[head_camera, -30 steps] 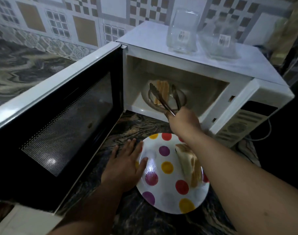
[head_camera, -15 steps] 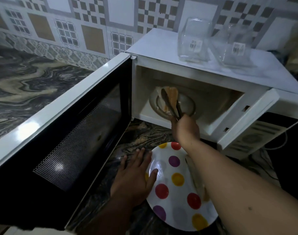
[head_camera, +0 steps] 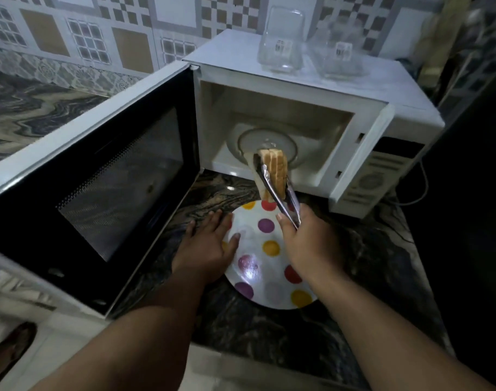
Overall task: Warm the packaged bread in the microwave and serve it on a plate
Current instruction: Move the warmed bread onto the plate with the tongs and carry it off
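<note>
We find the right hand curled round metal tongs, which clamp stacked bread slices in the air above the far rim of the spotted plate, before the microwave mouth. The left hand lies flat, fingers straight, on the plate's left rim. The open door bounds the left side; the right forearm hides the plate's right part.

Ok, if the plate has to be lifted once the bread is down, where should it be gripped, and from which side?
Pinch the plate at its bare near rim, coming from the counter's front edge. It lies flat, so only the rim offers a hold. The left hand rests on the left rim, the right hand holds tongs with bread over the far side, and the microwave door blocks the left.
</note>
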